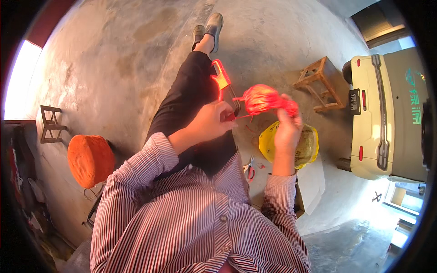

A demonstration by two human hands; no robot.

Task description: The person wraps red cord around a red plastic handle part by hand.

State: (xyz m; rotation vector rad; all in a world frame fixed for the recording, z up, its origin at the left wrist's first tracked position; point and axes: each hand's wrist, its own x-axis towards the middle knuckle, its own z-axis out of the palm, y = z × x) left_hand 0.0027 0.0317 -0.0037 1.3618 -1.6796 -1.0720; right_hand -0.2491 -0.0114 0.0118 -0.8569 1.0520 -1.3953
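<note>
A bundle of glossy red cord point(261, 100) is raised in front of me, and my right hand point(287, 127) closes its fingers around the right end. To the left, my left hand point(210, 120) is closed in a pinch on a red strand point(244, 117), which runs toward the bundle. Just beyond my left hand, by my dark-trousered leg, stands a bright red bracket-like piece point(221, 78) with thin metal rods below it. I cannot make out what holds it. Below my right hand is a yellow container point(267, 141), partly hidden by that forearm.
Red-handled scissors point(250, 169) lie on the floor beside red scraps. A pale flat sheet or box point(313, 184) is near my right arm. An orange round stool point(88, 159) stands left. Wooden stools point(323, 82) point(51, 123) stand on both sides. A cream vehicle point(371, 123) is at right.
</note>
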